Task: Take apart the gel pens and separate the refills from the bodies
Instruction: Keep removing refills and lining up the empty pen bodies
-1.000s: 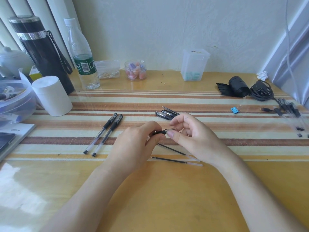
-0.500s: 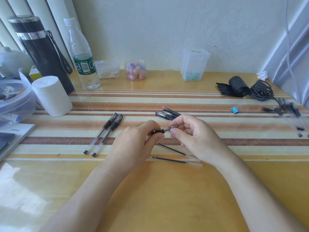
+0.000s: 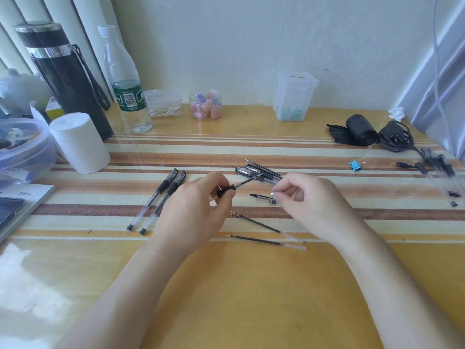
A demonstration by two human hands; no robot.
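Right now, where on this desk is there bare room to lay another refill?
Barest: the yellow desk between the left forearm and right forearm, below the two loose refills. Also the striped mat between the pen bodies and blue clip. Crowded: left edge around the white canister.

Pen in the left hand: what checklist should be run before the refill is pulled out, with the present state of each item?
1. Left hand grips the body: ok.
2. Refill sticks out of the body, tip piece off: ok.
3. Right hand free to pull: cannot tell; its fingers are at the tip piece on the table.
4. Two pulled refills lie apart from the bodies: ok.
5. All pens taken apart: not ok; two whole pens lie to the left.
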